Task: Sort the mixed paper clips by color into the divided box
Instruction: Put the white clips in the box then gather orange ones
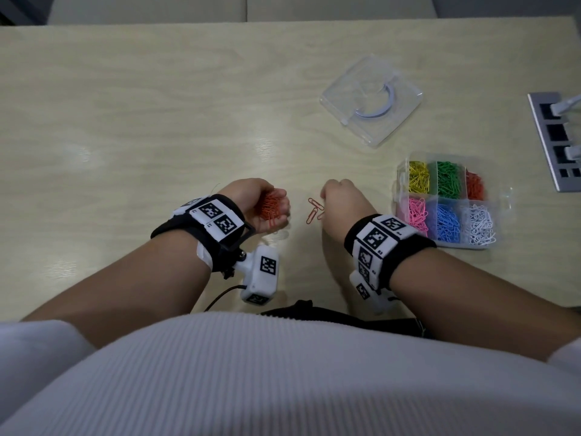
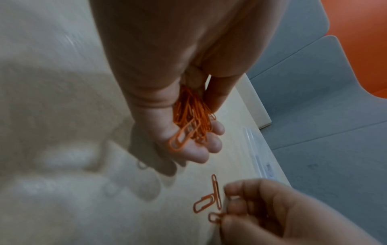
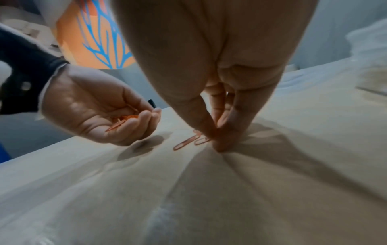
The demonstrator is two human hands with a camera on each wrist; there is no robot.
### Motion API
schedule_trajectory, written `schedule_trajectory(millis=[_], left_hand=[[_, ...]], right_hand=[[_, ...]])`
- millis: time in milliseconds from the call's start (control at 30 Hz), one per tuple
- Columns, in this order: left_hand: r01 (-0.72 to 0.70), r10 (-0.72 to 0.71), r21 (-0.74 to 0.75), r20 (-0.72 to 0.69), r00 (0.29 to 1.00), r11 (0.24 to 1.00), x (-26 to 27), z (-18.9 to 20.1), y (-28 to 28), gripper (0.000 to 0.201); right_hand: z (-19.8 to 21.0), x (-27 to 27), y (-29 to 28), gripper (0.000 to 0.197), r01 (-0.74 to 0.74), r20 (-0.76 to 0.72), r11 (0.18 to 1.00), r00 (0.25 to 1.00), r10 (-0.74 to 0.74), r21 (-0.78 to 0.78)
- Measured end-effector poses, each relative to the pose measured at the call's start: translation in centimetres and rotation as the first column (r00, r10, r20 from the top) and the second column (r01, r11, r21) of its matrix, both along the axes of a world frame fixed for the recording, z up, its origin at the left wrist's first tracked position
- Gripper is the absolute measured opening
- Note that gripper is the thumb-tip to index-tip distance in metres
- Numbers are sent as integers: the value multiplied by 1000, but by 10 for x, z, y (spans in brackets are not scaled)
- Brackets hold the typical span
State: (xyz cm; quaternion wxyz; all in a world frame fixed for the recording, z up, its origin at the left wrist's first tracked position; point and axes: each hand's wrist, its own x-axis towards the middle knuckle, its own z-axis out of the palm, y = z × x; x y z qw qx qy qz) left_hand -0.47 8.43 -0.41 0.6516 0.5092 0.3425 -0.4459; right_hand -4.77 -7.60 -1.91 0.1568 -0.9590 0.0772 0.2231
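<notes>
1. My left hand (image 1: 263, 205) is turned palm up just above the table (image 1: 157, 121), its fingers cupped around a bundle of orange clips (image 1: 271, 206) that lies in the palm
2. My right hand (image 1: 341, 199) is palm down beside it, the two hands near each other but not touching; its thumb and fingertips (image 3: 220, 142) are brought together at the table surface, pinching the end of one orange clip (image 2: 215, 217)
3. Two more loose orange clips (image 1: 314, 209) lie on the table between my hands, one crossing over the other, just beside my right fingertips
4. The divided box (image 1: 401, 184) sits open on the table to the right of my right hand; its far row holds yellow, green and red-orange clips, its near row pink, blue and white
5. The clear lid (image 1: 371, 99) lies flat further away, apart from the box
6. A grey socket strip (image 1: 553, 143) is at the table's right edge
</notes>
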Motion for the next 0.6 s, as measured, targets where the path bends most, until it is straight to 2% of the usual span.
schedule_trajectory(millis=[67,133,200,300,367,500,600], left_hand=[[-1,1,0,11,1000,1000,-1,1,-1,26],[-4,4,9,18,1000,1000,-2,2,0,27],[-1,1,18,24,1000,1000,-2,2,0,28],[-7,6,32,24,1000,999,-2,1,2,28],[0,0,35,19,1000,999,-3,1,2,28],[41,-43,56,23,999,998,-6,1,-4,30],[70,-73,64,39,997,996,-8,-1,-10,30]], right_hand=[[0,0,9,31,-57,24,997,998,56,46],[0,-2,15,37,-211,46,977,977,210,21],[-1,-4,15,28,-368,82,929,925,371,-49],[-2,-5,7,23,-478,67,872,872,485,-101],[-1,-2,1,22,-480,49,869,872,488,-116],[1,6,-5,16,-381,5,920,924,383,-93],[12,11,-8,10,-303,67,953,951,303,-5]])
